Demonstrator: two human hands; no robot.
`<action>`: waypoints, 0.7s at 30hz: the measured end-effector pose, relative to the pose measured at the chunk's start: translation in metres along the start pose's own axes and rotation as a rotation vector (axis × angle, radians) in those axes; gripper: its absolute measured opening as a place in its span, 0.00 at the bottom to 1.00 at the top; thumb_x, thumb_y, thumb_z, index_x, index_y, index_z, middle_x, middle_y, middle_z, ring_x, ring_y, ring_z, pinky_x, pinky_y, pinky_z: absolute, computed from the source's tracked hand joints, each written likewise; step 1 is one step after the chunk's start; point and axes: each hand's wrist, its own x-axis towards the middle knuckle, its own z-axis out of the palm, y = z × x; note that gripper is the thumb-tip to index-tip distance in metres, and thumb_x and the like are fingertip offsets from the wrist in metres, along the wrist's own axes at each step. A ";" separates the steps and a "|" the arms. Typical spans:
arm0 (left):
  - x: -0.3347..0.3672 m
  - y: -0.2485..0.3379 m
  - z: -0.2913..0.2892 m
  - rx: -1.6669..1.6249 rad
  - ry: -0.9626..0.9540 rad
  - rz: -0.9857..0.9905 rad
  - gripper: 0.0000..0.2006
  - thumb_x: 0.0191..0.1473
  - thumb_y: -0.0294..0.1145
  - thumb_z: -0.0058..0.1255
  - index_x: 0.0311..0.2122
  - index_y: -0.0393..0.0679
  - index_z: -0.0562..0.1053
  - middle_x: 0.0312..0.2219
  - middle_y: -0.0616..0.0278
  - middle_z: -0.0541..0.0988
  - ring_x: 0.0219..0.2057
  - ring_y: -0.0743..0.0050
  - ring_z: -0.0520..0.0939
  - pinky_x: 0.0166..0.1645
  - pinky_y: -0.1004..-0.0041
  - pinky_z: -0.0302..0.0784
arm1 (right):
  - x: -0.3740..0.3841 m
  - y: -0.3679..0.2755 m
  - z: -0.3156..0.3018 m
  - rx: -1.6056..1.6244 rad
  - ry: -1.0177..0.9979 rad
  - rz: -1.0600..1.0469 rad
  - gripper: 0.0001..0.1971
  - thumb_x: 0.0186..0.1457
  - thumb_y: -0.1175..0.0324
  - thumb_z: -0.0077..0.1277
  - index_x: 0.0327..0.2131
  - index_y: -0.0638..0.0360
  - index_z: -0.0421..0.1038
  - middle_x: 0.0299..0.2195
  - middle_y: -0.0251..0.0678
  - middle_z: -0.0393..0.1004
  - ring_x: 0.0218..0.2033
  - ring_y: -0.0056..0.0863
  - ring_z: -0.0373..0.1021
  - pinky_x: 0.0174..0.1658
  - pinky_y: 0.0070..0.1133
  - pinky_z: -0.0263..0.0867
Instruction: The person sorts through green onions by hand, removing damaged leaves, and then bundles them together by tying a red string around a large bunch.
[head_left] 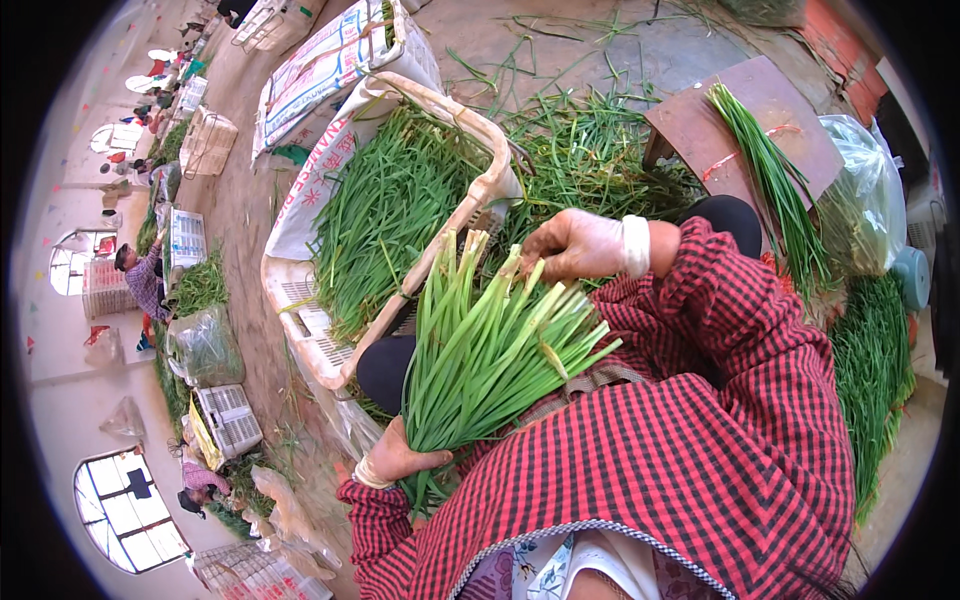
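Note:
My left hand (400, 458), in a thin glove, grips a thick bunch of green chives (480, 350) near its leafy end; the cut stem ends fan up and away from me. My right hand (570, 245), also gloved, pinches a few stems at the far end of that same bunch. Both red and black checked sleeves come in from the lower right. Just beyond the bunch stands a white plastic crate (470, 200) filled with loose chives (385, 210).
A brown board (740, 125) at the upper right bears a tied bundle of chives (775, 180). Loose chives litter the ground behind. A clear plastic bag (870, 190) and more chives (875, 370) lie at the right. Other people work among crates at the left.

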 end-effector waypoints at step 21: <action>-0.009 -0.001 -0.003 -0.065 0.087 -0.015 0.34 0.40 0.27 0.70 0.56 0.37 0.69 0.46 0.62 0.79 0.48 0.73 0.76 0.57 0.69 0.69 | -0.018 0.045 -0.040 -0.325 0.337 -0.067 0.09 0.55 0.64 0.58 0.35 0.58 0.78 0.28 0.36 0.80 0.28 0.25 0.76 0.36 0.25 0.73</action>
